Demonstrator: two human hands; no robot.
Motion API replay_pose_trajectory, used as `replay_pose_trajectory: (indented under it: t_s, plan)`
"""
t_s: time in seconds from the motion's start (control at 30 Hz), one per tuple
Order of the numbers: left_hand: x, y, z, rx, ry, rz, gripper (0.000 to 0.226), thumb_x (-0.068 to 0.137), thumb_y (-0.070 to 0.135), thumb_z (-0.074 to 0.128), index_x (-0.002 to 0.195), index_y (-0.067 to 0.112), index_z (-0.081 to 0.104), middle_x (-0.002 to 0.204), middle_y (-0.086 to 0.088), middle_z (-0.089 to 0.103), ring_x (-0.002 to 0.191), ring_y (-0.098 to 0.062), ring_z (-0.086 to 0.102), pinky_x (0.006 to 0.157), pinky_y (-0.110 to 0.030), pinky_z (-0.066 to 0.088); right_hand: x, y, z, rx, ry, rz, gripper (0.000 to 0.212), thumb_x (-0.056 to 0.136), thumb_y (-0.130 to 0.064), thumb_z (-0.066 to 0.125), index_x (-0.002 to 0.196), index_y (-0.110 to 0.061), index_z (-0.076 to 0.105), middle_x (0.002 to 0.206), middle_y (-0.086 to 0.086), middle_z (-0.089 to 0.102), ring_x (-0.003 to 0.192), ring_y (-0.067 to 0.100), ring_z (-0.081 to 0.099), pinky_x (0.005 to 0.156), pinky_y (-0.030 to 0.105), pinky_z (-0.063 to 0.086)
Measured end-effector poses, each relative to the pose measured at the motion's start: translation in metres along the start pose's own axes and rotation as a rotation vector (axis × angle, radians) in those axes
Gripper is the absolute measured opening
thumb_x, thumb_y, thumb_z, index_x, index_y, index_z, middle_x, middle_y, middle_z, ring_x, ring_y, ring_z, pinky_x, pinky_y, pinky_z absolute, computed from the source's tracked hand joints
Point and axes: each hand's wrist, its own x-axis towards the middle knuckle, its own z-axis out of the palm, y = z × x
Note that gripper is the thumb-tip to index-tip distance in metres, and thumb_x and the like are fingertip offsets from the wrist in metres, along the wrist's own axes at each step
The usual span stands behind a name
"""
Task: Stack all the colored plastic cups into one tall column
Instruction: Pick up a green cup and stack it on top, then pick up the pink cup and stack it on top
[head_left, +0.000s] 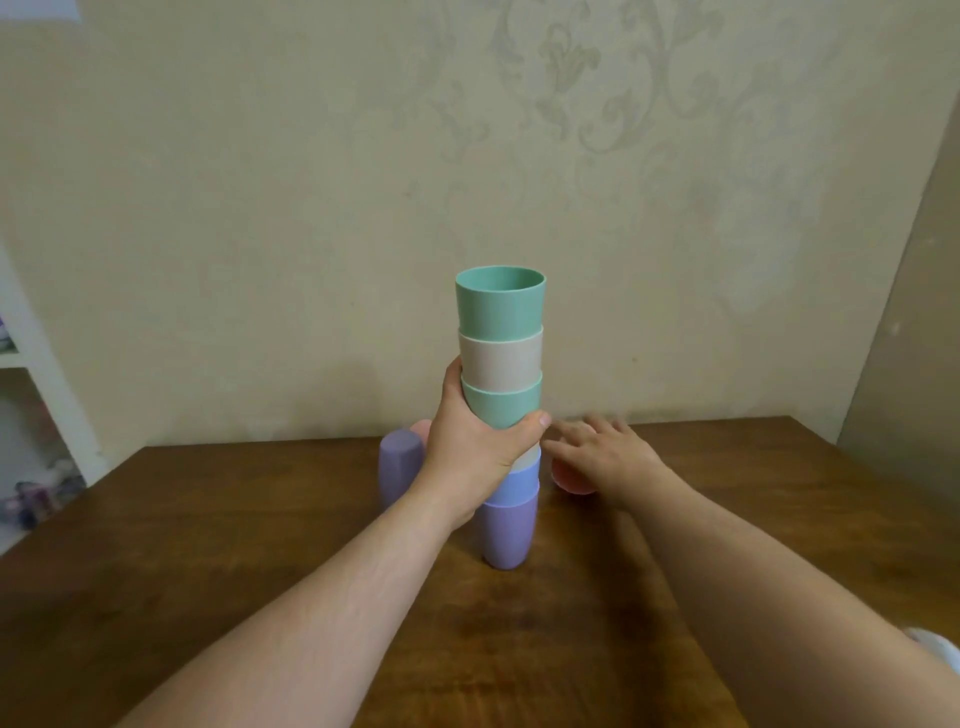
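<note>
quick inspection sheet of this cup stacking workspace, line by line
surface: brown wooden table, set against a wall.
job's things: column of nested cups, green on top, purple at the base; loose purple cup upside down at left, a pink one partly hidden behind it; pink cup at right.
clutter: nothing seen.
grippers: left hand grips the column's middle; right hand open over the pink cup at right.
cables: nothing seen.
surroundings: patterned wallpaper; white shelf at left.

I see a column of matt, smooth pastel plastic cups (500, 358) on a dark brown, grained wooden surface (779, 493) with slight sheen; embossed beige wallpaper (623, 130) behind.
</note>
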Motion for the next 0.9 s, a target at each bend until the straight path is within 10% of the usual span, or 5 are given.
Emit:
replay_pose_trajectory:
  t_s: [0.37,0.63,0.9]
  plan:
    - [0.005,-0.001,-0.006,0.049,0.010,-0.001,0.083,0.071,0.018,0.096,0.139,0.029,0.050,0.115,0.008,0.076,0.103,-0.014,0.076,0.093,-0.040,0.064,-0.015,-0.011,-0.009,0.669,-0.066,0.371,0.087,0.065,-0.062,0.081,0.142,-0.033,0.052,0.139,-0.003,0.064,0.123,0.026,0.062,0.101,0.044,0.054]
    - [-0.008,0.004,-0.008,0.046,-0.008,0.003,0.083,0.071,0.019,0.097,0.138,0.032,0.049,0.113,0.012,0.077,0.101,-0.011,0.076,0.087,-0.033,0.062,-0.057,-0.028,0.011,1.526,0.305,0.639,0.092,0.070,-0.025,0.098,0.147,-0.020,0.047,0.134,0.003,0.061,0.115,0.025,0.064,0.092,0.041,0.059]
    - [-0.027,0.014,-0.010,0.050,-0.004,-0.010,0.081,0.071,0.024,0.097,0.137,0.035,0.051,0.114,0.015,0.075,0.102,-0.008,0.075,0.083,-0.027,0.059,-0.086,-0.047,0.017,1.627,0.426,0.690,0.082,0.071,-0.019,0.100,0.131,-0.029,0.043,0.119,-0.006,0.060,0.114,0.024,0.061,0.085,0.034,0.051]
